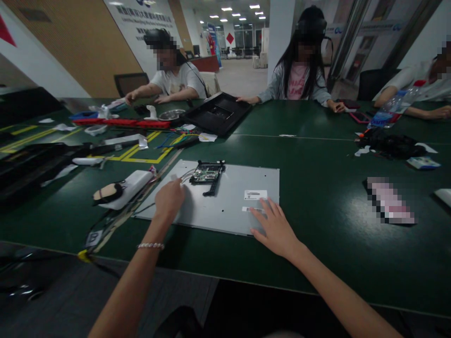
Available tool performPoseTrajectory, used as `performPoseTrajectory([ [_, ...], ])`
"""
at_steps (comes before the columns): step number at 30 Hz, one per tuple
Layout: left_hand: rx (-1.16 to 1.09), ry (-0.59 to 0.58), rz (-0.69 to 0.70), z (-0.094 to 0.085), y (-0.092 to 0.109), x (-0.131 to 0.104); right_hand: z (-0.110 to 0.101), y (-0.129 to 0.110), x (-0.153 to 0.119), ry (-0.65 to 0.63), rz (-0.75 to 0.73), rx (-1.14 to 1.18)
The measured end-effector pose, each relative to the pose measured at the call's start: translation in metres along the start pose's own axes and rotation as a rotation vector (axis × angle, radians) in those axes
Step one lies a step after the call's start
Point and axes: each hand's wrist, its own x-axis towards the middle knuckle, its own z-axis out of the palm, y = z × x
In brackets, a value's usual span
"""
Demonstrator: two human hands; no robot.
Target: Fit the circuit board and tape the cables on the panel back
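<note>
A flat grey metal panel [232,211] with white labels [255,195] lies on the table in front of me. On its upper middle sits a green circuit board [207,173] in a black bracket. Thin cables [186,175] run from the board's left side to my left hand [169,199], whose fingers are closed around them over the panel's left part; the fingertips are partly hidden. Spread flat, my right hand [276,227] rests on the panel's right edge, just below the labels, and holds nothing.
A white power strip [132,188] lies left of the panel. A black plastic frame [218,112], red strip [123,123] and loose wires lie farther back. At right are a phone [389,201], black cables [391,143] and bottles [391,105]. Several people sit across the table.
</note>
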Motion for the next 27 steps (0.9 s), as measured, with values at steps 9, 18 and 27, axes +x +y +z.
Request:
performPoseTrajectory([
  [9, 0.061, 0.138, -0.022, -0.030, 0.003, 0.047, 0.001, 0.000, 0.001, -0.002, 0.004, 0.013],
  [18, -0.048, 0.036, 0.163, -0.013, 0.044, 0.122, 0.002, 0.000, 0.002, 0.013, -0.003, 0.011],
  [27, -0.205, -0.089, 0.066, 0.013, 0.020, 0.134, 0.003, 0.002, 0.002, 0.006, -0.020, 0.000],
])
